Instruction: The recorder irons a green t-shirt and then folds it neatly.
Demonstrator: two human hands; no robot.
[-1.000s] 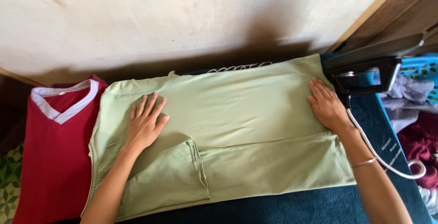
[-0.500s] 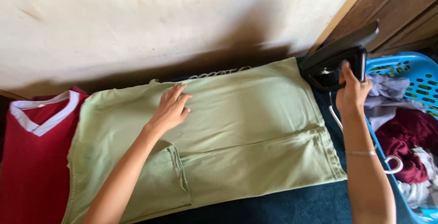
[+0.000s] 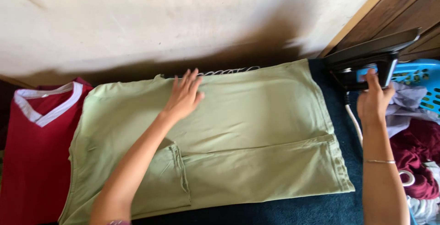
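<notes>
Left hand [image 3: 185,94] flat, fingers spread, pressing green garment [image 3: 238,128] near far edge. Garment lies folded across dark blue worktop [image 3: 321,206]. Right hand [image 3: 373,101] wrapped around handle of iron [image 3: 366,62], which stands on its heel at right end, beside blue laundry basket [image 3: 419,80]. White cord [image 3: 354,119] trails under right wrist. Risks: cord catching on wrist could tip iron; hot plate could meet left fingers if palm stays; cloth could crease if palm slides. Red shirt [image 3: 32,161] lies at left.

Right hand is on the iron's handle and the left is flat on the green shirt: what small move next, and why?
Probably lift the iron off its heel and bring it left onto the green shirt. The right hand grips its handle, and the left hand already pins the cloth flat near the far edge.
</notes>
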